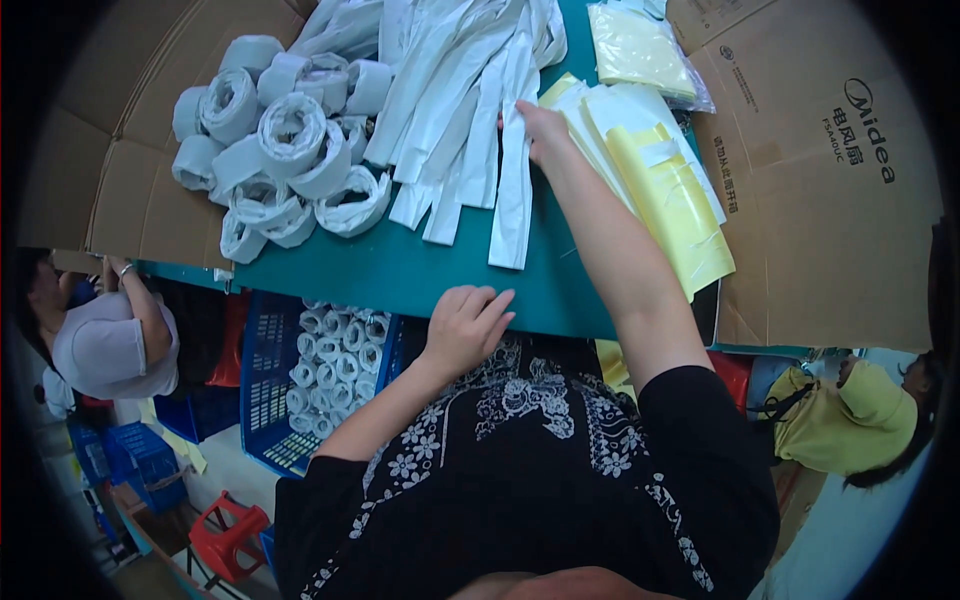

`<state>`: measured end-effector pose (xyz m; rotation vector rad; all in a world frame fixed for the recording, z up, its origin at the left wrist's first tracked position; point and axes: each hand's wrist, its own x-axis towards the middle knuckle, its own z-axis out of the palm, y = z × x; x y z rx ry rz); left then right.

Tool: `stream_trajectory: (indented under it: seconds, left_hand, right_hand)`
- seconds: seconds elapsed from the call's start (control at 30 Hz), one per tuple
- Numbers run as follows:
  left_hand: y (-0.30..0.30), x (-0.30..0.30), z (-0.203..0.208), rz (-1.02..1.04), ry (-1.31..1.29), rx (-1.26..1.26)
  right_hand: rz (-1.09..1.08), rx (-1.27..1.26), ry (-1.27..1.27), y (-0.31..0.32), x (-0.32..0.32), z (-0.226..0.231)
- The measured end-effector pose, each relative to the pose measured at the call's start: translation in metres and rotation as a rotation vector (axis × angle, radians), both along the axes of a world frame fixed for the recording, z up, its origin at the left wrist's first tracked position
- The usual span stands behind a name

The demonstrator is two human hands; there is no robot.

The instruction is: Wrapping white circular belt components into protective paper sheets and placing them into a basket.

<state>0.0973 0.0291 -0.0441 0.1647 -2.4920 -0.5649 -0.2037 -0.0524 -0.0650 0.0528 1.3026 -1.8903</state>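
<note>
My right hand (543, 130) reaches across the green table, its fingers closed at the right edge of a long white folded strip (513, 210). That strip lies in a spread pile of similar white strips (440, 110), their near ends pointing toward me. At the table's front edge rests my left hand (466, 325), holding nothing, its fingers loosely bent and slightly apart. Left of the strips is a heap of white rolled-up strips (290, 135), some stacked on others. Close to my right forearm lie yellow and white sheets (665, 195), partly overlapping.
Cardboard boxes stand on the left (150, 130) and right (810, 190) of the green table (400, 275). A clear bag of yellow sheets (640, 50) lies at the back right. Below the table, a blue crate (265, 380) holds several white rolls. Two people work nearby; a red stool (228, 535) stands lower left.
</note>
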Motion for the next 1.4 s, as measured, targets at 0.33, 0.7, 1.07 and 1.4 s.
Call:
stream_trajectory:
  seconds: [0.33, 0.7, 1.07, 1.4]
  left_hand:
    - [0.006, -0.011, -0.01, 0.136, -0.21, -0.177]
    - [0.005, -0.043, -0.004, 0.257, -0.501, -0.145]
    - [0.022, -0.016, -0.019, 0.165, -0.404, -0.171]
    - [0.027, -0.015, -0.017, 0.225, -0.35, -0.073]
  right_hand:
    - [-0.074, 0.081, 0.139, 0.005, 0.005, -0.002]
    - [-0.028, 0.049, 0.132, 0.002, 0.004, -0.01]
    - [0.161, 0.06, 0.041, 0.013, 0.0, 0.001]
    - [0.266, 0.129, 0.08, 0.035, 0.009, 0.015]
